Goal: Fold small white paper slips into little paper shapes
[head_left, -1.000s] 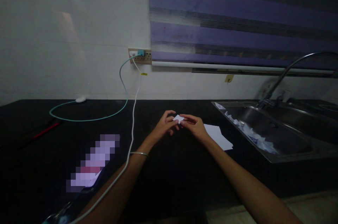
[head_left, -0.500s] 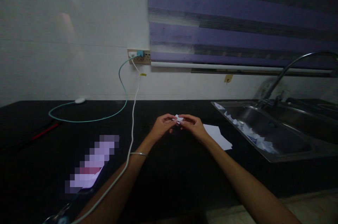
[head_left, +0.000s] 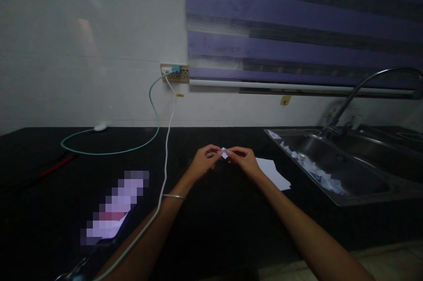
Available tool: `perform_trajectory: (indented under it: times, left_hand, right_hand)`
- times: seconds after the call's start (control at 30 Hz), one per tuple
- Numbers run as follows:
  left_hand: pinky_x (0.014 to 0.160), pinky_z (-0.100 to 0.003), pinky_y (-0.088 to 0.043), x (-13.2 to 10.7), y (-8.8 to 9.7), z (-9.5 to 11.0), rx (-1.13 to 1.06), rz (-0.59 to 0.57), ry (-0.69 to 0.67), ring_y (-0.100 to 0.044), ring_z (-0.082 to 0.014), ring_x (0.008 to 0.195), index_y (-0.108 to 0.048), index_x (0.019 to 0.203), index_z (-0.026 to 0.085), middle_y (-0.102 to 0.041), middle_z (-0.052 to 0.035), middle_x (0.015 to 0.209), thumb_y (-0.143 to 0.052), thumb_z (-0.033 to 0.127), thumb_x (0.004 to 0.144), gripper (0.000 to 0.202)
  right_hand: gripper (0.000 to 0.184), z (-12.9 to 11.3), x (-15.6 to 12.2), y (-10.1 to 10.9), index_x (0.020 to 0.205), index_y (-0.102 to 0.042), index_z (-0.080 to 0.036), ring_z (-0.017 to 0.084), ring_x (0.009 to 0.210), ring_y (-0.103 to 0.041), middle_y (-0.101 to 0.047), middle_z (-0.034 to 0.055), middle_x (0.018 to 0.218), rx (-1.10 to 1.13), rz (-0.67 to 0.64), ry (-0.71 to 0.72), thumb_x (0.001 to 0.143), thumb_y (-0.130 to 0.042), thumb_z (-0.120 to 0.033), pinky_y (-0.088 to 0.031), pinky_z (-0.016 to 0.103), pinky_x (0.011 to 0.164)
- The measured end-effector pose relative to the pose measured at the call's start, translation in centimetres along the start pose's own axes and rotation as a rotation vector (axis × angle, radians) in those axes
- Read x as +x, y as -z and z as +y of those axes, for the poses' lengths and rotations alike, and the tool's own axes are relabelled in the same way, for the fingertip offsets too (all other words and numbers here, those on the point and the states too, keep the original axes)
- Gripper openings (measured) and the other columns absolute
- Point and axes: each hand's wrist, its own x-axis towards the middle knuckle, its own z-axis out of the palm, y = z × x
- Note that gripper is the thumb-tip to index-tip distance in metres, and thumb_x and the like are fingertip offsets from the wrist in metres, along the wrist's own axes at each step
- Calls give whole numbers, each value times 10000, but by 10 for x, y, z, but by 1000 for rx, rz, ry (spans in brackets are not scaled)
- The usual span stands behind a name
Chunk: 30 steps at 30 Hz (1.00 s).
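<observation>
A small folded piece of white paper (head_left: 224,153) is pinched between both hands above the dark countertop. My left hand (head_left: 206,159) grips its left side with thumb and fingers; a silver bangle circles that wrist. On the opposite side, the thumb and fingers of my right hand (head_left: 243,160) close on the paper. My fingertips cover part of the folds. Just right of my right hand lie a few flat white sheets (head_left: 272,174), partly behind my forearm.
Several folded paper pieces (head_left: 310,166) line the left rim of the steel sink (head_left: 360,186), under a curved faucet (head_left: 350,91). On the left lie a phone (head_left: 114,223) with a blurred screen and a red object (head_left: 57,166). A white cable (head_left: 166,148) crosses my left forearm.
The paper between my fingers now looks like a more compact diamond, with my thumbs drawn closer together on it. Both hands stay in about the same place.
</observation>
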Motion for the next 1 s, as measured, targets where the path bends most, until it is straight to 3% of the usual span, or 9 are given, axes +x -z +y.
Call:
perform_trajectory:
  times: [0.23, 0.43, 0.6, 0.8, 1.0]
  left_hand:
    - [431, -185, -380, 4, 4, -5, 50, 27, -30, -480, -51, 455, -682, 838, 118, -645, -21, 688, -732, 428, 778, 321]
    - [440, -178, -437, 4, 1, -3, -27, 22, -59, -615, -128, 667, -613, 1016, 130, -663, -55, 850, -739, 364, 764, 366]
    - [495, -176, -474, 3, 1, 0, -9, 58, -55, -645, -156, 778, -605, 946, 140, -657, -57, 853, -743, 334, 746, 311]
    - [443, -169, -446, 3, 1, -5, -43, -5, -22, -659, -162, 761, -614, 1031, 152, -676, -68, 905, -736, 399, 761, 386]
    - [444, -168, -445, 1, 1, -5, -39, -45, -49, -676, -172, 797, -632, 1069, 149, -689, -95, 1001, -718, 366, 787, 366]
  right_hand:
    - [295, -1, -1, 0, 818, -761, -185, 167, 665, -633, -730, 61, 826, -27, -11, 25, 746, -755, -471, -512, 317, 666]
    - [270, 3, 0, -2, 826, -753, -186, 202, 740, -668, -731, 60, 818, -58, 38, 37, 730, -771, -438, -531, 351, 739]
    - [296, 4, 2, -6, 887, -723, -195, 200, 777, -679, -724, 58, 849, 30, 68, 30, 685, -808, -394, -548, 357, 765]
    - [293, 2, 2, -6, 857, -718, -197, 214, 842, -687, -731, 61, 882, 33, 94, 46, 662, -821, -389, -540, 388, 854]
    - [222, 3, 1, -2, 840, -737, -203, 223, 850, -683, -737, 60, 872, -25, 70, 81, 710, -790, -375, -520, 394, 862]
